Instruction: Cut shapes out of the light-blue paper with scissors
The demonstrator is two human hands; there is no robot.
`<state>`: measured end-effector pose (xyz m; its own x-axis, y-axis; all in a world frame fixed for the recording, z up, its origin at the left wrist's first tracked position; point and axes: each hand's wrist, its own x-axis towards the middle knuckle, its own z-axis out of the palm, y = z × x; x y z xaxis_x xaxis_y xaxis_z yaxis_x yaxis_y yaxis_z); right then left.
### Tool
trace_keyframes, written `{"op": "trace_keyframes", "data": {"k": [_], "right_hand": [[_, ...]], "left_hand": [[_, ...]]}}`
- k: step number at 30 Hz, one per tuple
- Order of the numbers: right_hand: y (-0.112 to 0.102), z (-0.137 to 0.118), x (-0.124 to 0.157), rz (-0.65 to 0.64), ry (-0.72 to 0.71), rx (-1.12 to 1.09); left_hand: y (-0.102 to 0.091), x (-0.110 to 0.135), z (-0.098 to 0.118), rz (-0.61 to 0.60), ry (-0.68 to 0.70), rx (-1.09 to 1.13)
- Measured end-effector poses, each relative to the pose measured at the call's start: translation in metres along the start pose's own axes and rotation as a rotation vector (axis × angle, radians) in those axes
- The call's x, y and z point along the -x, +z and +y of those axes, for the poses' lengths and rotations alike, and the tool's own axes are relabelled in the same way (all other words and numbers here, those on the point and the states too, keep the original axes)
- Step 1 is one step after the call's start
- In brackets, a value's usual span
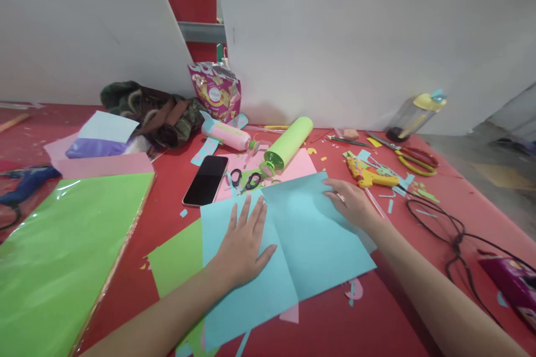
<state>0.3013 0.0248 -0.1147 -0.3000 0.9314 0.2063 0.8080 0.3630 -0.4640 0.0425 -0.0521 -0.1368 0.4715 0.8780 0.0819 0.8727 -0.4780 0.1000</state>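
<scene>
A light blue sheet of paper (314, 234) with a crease down its middle lies in front of me. My left hand (245, 242) rests flat on its left half, fingers spread. At the upper right edge of the sheet, my right hand (349, 201) has its fingers bent over the paper and grips that edge; the thumb is partly hidden. Under the sheet's left side a green paper (178, 256) sticks out. Just beyond the blue sheet are dark-handled scissors (245, 180), a pink paper (304, 163) and a black-screened phone (206, 180).
A green-wrapped bottle (290, 145) and a pink-wrapped bottle (226, 134) lie farther back. On the right are a yellow glue gun (371, 173), its black cable (456, 228) and red-and-yellow-handled scissors (416, 160). A green paper pack (79, 245) covers the left. Paper scraps lie scattered.
</scene>
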Motion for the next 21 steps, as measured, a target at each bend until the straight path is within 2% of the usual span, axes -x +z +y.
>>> {"op": "trace_keyframes", "data": {"k": [5, 12, 16, 21], "right_hand": [[0.01, -0.001, -0.016, -0.077, 0.066, 0.005], [0.011, -0.006, -0.003, -0.099, 0.202, 0.033], [0.016, -0.008, 0.005, -0.103, 0.237, 0.094], [0.021, -0.01, 0.01, -0.126, 0.252, 0.188]], "left_hand": [[-0.002, -0.006, -0.005, -0.146, -0.042, 0.049], [-0.008, -0.015, -0.012, -0.127, -0.013, 0.055], [-0.004, -0.021, -0.016, -0.181, 0.044, 0.049], [-0.002, -0.023, -0.017, -0.263, 0.029, 0.063]]}}
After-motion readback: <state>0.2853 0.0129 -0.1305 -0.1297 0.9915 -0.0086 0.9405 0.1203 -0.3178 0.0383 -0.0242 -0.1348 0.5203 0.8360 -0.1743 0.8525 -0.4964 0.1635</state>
